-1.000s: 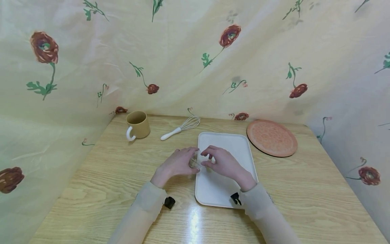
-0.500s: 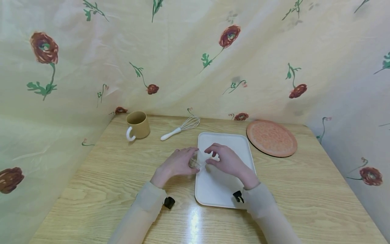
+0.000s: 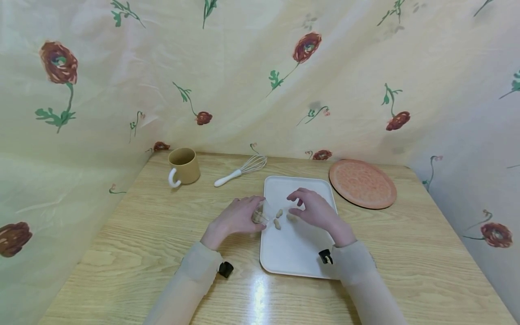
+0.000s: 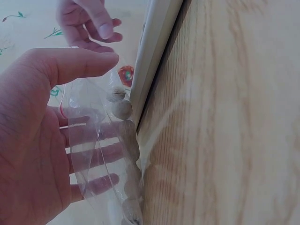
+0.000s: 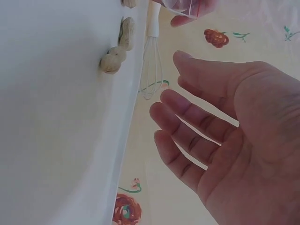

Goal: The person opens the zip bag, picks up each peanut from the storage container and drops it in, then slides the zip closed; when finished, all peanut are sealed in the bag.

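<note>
My left hand (image 3: 240, 216) is at the left edge of the white tray (image 3: 298, 257), its thumb and fingers curved round a clear plastic bag (image 4: 93, 136). Peanuts in shells (image 4: 129, 140) lie inside the bag, seen through the film. On the tray, near the bag's mouth, are a few loose peanuts (image 3: 277, 224); the right wrist view shows them (image 5: 126, 35) in a line. My right hand (image 3: 314, 210) hovers over the tray with loosely bent fingers and nothing between them. One peanut (image 3: 290, 217) lies close by its thumb.
A tan mug (image 3: 187, 169) with a white handle stands at the back left. Beside it lies a whisk (image 3: 239, 172) with a white handle. A round terracotta-coloured plate (image 3: 362, 184) rests right of the tray. Flower-patterned cloth (image 3: 243, 81) hangs behind the wooden table (image 3: 162, 243).
My right hand has drawn away to the right from the bag, and loose peanuts now show on the tray. The left hand stays in place with the bag.
</note>
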`<state>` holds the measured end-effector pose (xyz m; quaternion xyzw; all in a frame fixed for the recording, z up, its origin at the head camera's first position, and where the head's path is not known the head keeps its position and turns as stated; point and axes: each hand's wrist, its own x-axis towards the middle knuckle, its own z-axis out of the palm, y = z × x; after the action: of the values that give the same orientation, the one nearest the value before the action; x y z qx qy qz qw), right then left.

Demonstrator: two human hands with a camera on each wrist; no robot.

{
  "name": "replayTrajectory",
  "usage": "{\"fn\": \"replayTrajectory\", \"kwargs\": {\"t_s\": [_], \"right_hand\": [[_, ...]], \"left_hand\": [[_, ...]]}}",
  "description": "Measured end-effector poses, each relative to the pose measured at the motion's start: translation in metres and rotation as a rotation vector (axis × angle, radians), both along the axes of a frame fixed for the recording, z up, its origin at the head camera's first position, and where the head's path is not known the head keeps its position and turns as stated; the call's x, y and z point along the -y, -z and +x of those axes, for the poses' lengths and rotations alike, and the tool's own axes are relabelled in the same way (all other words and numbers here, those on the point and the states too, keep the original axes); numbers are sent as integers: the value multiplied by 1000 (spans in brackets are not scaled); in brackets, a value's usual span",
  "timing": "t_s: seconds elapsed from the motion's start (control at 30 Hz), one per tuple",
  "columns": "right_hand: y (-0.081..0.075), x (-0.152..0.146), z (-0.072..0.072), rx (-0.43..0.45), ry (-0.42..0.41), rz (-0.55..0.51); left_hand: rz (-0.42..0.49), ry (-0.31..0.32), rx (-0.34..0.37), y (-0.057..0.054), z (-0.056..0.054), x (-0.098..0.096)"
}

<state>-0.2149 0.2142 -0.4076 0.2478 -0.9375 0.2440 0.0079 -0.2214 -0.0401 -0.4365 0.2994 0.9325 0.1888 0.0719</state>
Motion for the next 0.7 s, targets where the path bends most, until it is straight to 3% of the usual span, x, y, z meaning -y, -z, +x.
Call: {"fn": "replayTrajectory", "kwargs": {"t_s": [0.3, 0.7], "right_hand": [[8, 0, -4, 161, 17, 79], [18, 5, -3, 187, 19, 123]], "left_hand": [[-8, -2, 0, -1, 1, 0], [-2, 1, 10, -3, 1, 1]]}}
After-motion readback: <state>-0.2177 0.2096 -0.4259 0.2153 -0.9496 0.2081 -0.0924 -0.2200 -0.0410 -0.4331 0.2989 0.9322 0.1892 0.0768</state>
